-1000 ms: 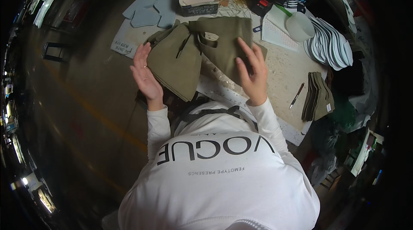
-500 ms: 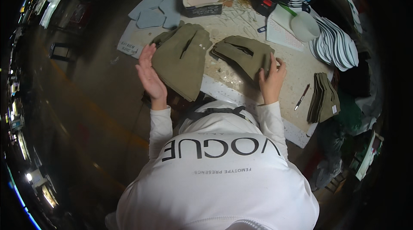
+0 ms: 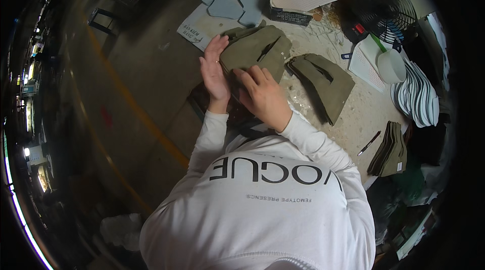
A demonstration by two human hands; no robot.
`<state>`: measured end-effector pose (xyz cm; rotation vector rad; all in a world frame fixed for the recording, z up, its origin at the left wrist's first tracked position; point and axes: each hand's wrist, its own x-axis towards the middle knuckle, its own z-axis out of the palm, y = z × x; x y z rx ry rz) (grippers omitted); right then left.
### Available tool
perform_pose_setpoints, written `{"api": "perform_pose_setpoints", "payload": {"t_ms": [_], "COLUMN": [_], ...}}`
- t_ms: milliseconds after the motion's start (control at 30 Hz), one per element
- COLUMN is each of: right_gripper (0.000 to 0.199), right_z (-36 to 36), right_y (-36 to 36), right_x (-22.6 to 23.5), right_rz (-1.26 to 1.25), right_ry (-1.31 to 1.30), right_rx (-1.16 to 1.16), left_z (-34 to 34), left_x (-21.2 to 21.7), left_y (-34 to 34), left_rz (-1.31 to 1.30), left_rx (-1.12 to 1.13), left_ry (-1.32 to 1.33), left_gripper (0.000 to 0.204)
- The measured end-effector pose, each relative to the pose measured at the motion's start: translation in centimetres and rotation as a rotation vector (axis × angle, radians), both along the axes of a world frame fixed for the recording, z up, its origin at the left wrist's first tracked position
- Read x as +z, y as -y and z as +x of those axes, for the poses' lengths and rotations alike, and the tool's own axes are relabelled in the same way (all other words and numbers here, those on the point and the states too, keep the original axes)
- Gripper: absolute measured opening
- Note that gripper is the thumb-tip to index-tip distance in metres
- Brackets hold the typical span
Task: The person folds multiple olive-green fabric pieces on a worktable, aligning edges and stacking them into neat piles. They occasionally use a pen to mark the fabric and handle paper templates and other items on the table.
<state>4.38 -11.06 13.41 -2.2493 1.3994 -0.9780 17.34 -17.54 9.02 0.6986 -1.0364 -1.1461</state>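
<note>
A left stack of olive fabric pieces (image 3: 255, 50), each with a slit, lies at the table's near left edge. Against its left side rests my left hand (image 3: 215, 70), open, with the fingers stretched out. My right hand (image 3: 265, 97) reaches across to the near edge of that stack, fingers bent over the top and thumb lower down, closed on the fabric. How many layers it pinches is hidden. Just right of it, a second stack of olive fabric pieces (image 3: 333, 85) with a similar slit lies fanned on the table, touched by neither hand.
Pale blue cut pieces (image 3: 227, 6) and a box with papers (image 3: 290, 15) stand at the back. A black fan (image 3: 384, 5), a white cup (image 3: 391, 66) and stacked pale pieces (image 3: 417, 98) are on the right. Nearer lie a pen (image 3: 369, 143) and narrow olive pieces (image 3: 388, 151).
My right hand has left the right-hand stack and moved left onto the near edge of the left stack. My left hand stays at that stack's left side. The whole view has shifted.
</note>
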Motion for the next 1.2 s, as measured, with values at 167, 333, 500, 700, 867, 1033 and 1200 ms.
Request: {"api": "perform_pose_setpoints", "payload": {"t_ms": [167,333,500,700,867,1033,1200], "right_gripper": [0.052,0.043,0.045,0.040,0.041,0.059,0.051], "right_z": [-1.7,-0.4,-0.3,-1.0,-0.9,-6.3,-13.6], "right_y": [0.5,0.3,0.0,0.7,0.9,-0.4,-4.5], "right_x": [0.6,0.0,0.1,0.6,1.5,3.1,-1.1], "right_rz": [0.014,-0.014,-0.017,-0.090,-0.015,-0.047,-0.064], "right_ry": [0.080,-0.067,-0.116,-0.172,-0.197,0.194,0.350], "right_rx": [-0.059,-0.079,-0.084,-0.020,-0.019,-0.104,-0.560], "left_z": [-0.2,-0.2,-0.2,-0.4,-0.8,-1.1,-2.4], "left_x": [-0.5,-0.5,-0.4,-0.5,-1.0,-0.4,3.5], "left_y": [0.2,0.3,0.3,0.0,-0.1,-1.1,-5.1], "left_rz": [-0.049,-0.058,-0.057,-0.042,-0.120,-0.133,-0.148], "left_rx": [0.048,0.048,0.048,0.071,0.198,0.304,0.353], "left_ry": [-0.001,0.017,0.037,-0.055,-0.057,0.051,0.203], "left_gripper": [0.066,0.066,0.067,0.063,0.056,0.054,0.039]}}
